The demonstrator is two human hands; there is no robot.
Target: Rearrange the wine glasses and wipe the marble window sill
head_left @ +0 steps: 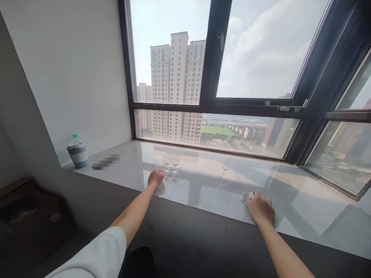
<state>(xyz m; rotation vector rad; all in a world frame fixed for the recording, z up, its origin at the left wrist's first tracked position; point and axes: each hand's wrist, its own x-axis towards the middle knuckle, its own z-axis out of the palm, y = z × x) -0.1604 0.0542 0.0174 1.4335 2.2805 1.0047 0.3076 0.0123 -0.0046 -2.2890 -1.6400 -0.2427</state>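
Because the left hand (155, 178) is closed around one stemmed glass (160, 166) of the touching cluster (173, 161) on the glossy sill (208, 197), and the right hand (261, 208) clamps a white cloth (247, 196), a sideways pull risks toppling neighbours.

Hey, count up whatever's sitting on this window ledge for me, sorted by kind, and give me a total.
Stemmed glasses: 5; four clustered by the left hand, at least as far as I can tell, one apart
Plastic bottle: 1
White cloth under the right hand: 1
Blurred dark item: 1
Total: 8
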